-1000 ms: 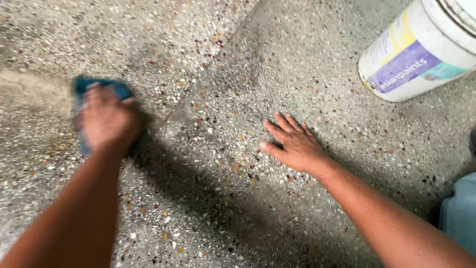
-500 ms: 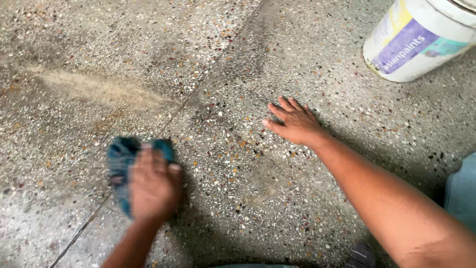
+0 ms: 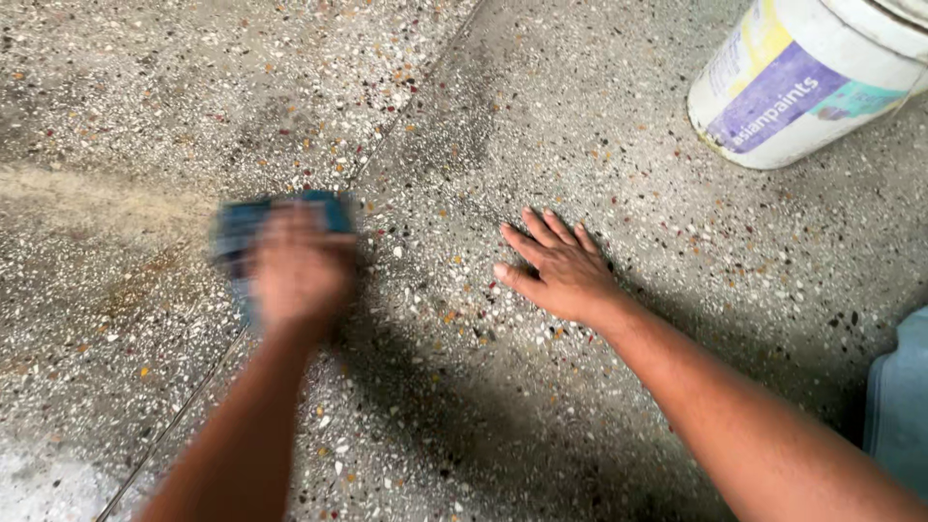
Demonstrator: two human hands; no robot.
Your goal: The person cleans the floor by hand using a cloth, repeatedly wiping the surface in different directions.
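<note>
Blue cloth [image 3: 275, 217] now sits farther up the floor [image 3: 580, 116] than half a second ago, on the thin joint line [image 3: 174, 425]; wiping stroke swings back. Left hand [image 3: 300, 271] presses down on it, blurred, grip unclear. Right hand [image 3: 559, 266] stays flat, fingers spread, empty. White bucket [image 3: 802, 82] far right.

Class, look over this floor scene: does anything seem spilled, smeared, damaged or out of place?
One thing stands out: a pale sandy smear runs across the speckled floor, left of the blue cloth under the left hand. The white bucket looks tilted, perhaps only from the camera angle. Nothing looks broken.
</note>
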